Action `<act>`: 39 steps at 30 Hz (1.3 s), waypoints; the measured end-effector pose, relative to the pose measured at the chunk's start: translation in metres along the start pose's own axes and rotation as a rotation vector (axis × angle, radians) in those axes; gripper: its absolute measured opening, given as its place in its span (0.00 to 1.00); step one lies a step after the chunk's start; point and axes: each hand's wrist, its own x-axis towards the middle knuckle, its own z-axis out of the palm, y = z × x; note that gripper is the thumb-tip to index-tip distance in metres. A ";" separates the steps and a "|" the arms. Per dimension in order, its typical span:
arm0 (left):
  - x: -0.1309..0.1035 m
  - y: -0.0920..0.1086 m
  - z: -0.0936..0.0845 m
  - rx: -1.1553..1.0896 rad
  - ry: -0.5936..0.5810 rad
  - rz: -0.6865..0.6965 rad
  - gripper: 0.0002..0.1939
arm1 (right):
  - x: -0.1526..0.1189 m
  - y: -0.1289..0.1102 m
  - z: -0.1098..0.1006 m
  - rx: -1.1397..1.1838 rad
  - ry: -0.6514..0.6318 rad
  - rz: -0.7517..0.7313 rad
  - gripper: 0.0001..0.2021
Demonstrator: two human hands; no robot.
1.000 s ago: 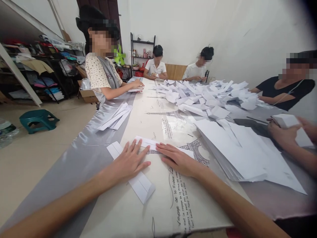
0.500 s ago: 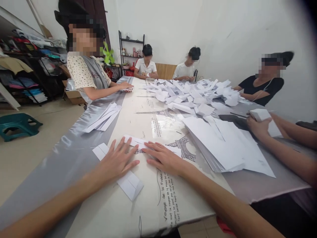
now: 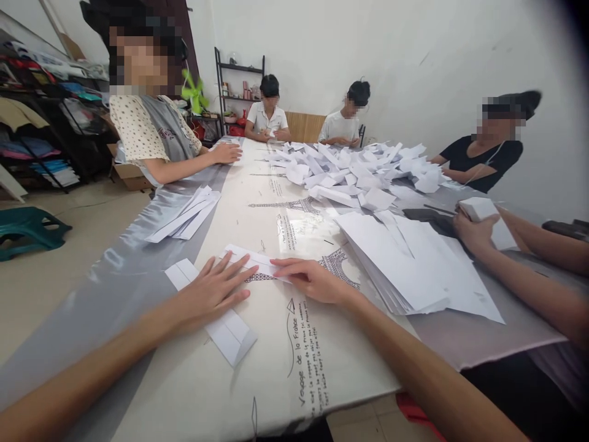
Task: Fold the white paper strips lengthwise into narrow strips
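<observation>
A narrow folded white paper strip (image 3: 257, 260) lies across the printed tablecloth in front of me. My left hand (image 3: 209, 296) rests flat with spread fingers, its fingertips on the strip's left part. At the strip's right end, my right hand (image 3: 315, 280) has its fingers closed together in a pinch on the paper; the thumb is partly hidden. Beneath my left hand and wrist lies another folded paper strip (image 3: 237, 341), its two ends showing on either side.
Several folded strips (image 3: 186, 215) lie at the left. To the right is a stack of white sheets (image 3: 405, 264), with a heap of folded papers (image 3: 350, 169) behind it. A neighbour's hands (image 3: 478, 230) hold a white paper piece at far right. Other people sit around the table.
My right hand has gone from lying flat with spread fingers to pinching the strip's right end. My left hand stays flat on the paper. The view has shifted slightly.
</observation>
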 end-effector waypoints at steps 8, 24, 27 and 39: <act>0.001 0.005 -0.007 -0.011 -0.027 -0.086 0.28 | -0.004 -0.001 0.004 -0.350 -0.027 -0.138 0.22; -0.009 0.004 0.006 0.218 0.063 -0.178 0.46 | -0.005 -0.003 0.002 -0.221 -0.036 -0.067 0.20; -0.009 0.011 0.000 0.266 0.197 -0.215 0.50 | -0.006 -0.003 0.003 -0.225 -0.042 -0.049 0.20; -0.005 0.025 -0.003 0.133 0.240 -0.264 0.30 | 0.001 -0.020 0.023 -0.283 -0.024 -0.126 0.15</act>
